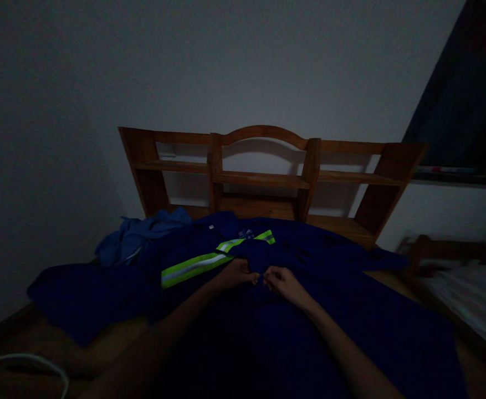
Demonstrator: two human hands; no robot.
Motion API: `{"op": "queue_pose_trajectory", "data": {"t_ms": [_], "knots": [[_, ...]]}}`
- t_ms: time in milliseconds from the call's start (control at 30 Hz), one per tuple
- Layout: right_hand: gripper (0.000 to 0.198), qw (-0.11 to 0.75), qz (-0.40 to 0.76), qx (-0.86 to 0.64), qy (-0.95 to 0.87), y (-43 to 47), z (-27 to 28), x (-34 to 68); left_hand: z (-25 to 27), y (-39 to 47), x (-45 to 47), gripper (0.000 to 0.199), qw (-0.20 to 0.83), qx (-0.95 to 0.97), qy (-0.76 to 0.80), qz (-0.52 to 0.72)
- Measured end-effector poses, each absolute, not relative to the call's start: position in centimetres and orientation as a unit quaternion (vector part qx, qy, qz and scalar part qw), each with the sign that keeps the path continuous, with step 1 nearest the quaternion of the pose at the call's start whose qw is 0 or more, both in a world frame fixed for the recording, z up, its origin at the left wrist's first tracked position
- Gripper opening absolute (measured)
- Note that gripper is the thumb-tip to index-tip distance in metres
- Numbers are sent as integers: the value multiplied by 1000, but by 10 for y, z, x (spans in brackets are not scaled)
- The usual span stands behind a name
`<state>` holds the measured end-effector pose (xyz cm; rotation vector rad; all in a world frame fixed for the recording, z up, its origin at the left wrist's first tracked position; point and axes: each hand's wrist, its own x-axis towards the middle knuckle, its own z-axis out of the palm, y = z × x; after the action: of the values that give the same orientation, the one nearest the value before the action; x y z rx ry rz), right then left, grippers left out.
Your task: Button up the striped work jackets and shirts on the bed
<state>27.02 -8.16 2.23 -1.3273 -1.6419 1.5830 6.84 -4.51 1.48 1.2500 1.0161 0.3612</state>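
Here, blue garment (263,310) under left fingers (253,277), right fingers (271,274) (both curled; whether gripping it, cannot tell).

Home, likely a bedroom. Wooden shelf unit (263,179) with arched top at far side, against plain pale wall (243,72). Far right: dark window (467,100); below it, low wooden frame (442,251) with pale bedding-like cloth (471,296), dim. Dark blue garment (305,249) spread near, household-style. Dim room.

Brown surface (122,332) — a blue garment (292,249) lies across.
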Motion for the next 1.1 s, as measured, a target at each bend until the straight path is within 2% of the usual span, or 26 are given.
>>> {"op": "queue_pose_trajectory", "data": {"t_ms": [267, 500, 700, 967, 1100], "knots": [[26, 261, 617, -462, -581, -81, 19, 270, 10, -50, 73, 35, 559, 612, 525, 194], [27, 258, 627, -454, -578, -80, 17, 273, 23, -48, 71, 39, 578, 623, 492, 188], [27, 254, 623, -453, -585, -80, 18, 273, 17, -49, 70, 43, 537, 635, 519, 195], [22, 272, 598, -443, -611, -80, 20, 273, 9, -52, 72, 38, 512, 654, 510, 223], [19, 259, 583, -457, -620, -81, 21, 270, 4, -50, 72, 35, 533, 642, 506, 217]]}}
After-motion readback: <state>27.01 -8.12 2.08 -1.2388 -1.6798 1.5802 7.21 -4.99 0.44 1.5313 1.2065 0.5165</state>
